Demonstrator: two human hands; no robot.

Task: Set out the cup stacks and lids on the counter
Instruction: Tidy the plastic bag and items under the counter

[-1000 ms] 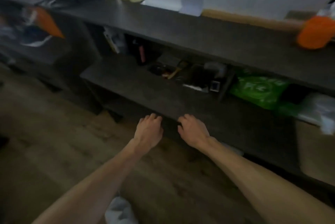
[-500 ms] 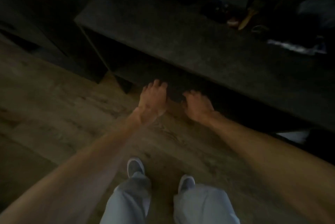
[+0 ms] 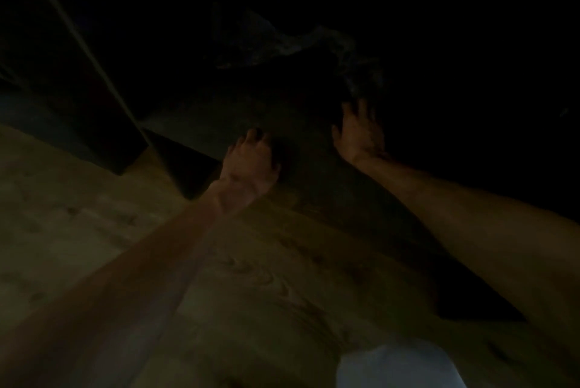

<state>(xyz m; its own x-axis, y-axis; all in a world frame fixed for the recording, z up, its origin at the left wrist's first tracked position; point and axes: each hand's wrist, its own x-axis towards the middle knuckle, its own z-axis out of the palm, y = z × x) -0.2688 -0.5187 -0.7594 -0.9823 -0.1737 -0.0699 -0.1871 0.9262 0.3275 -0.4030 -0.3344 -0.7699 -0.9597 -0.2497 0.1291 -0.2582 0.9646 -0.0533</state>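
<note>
In the dark, the spread, empty right hand (image 3: 359, 133) reaches just below crinkled plastic (image 3: 282, 42); the left hand (image 3: 251, 158) is loosely curled.

Dim view under dark shelving. A wood-grain floor (image 3: 251, 278) fills the lower half, from 9 o'clock to 5 o'clock. A dark cabinet panel (image 3: 78, 89) with a pale edge stands at 10 o'clock. A crumpled, faintly glinting plastic wrap (image 3: 282, 39), indistinct, lies at 12 o'clock. A pale trouser leg (image 3: 395, 369) shows at 6 o'clock.
</note>
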